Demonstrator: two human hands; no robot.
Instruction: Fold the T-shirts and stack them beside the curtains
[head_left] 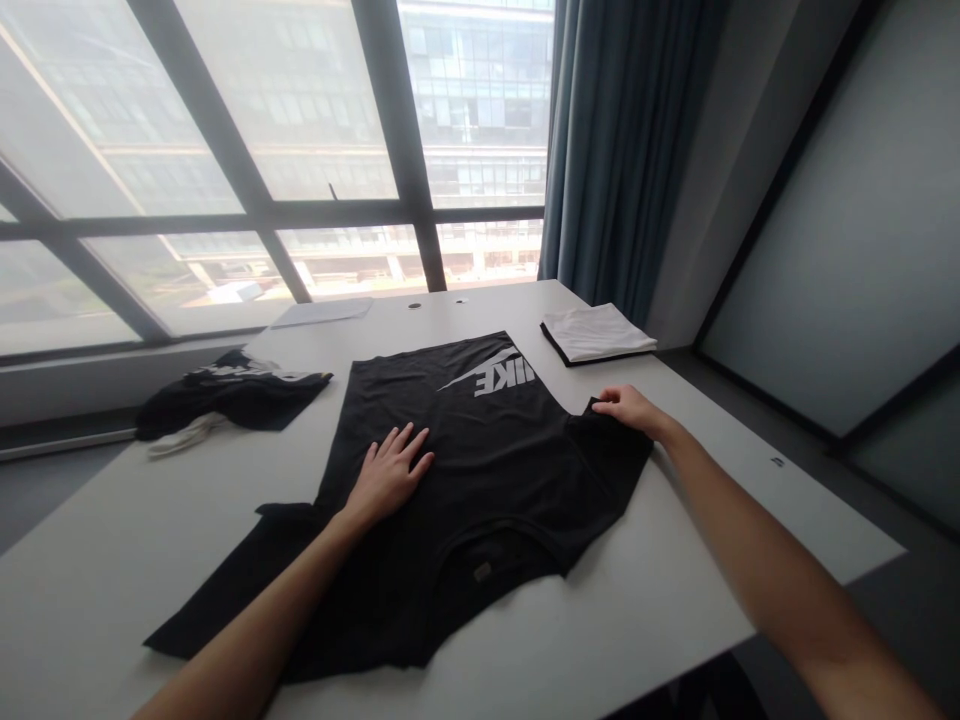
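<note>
A black T-shirt (480, 460) with a white printed logo lies spread face up on the table, its neckline towards me and its hem at the far side. My left hand (390, 472) rests flat on the left part of the shirt's body, fingers spread. At the shirt's right sleeve, my right hand (626, 408) pinches the sleeve's edge between thumb and fingers. The left sleeve stretches out towards the near left, partly behind my left forearm.
The white table (750, 490) stands by a large window. Folded white and black cloths (600, 332) lie at its far right. A rumpled heap of dark and white clothing (240, 392) sits on the left. Beyond the far right edge hangs a blue curtain (622, 150).
</note>
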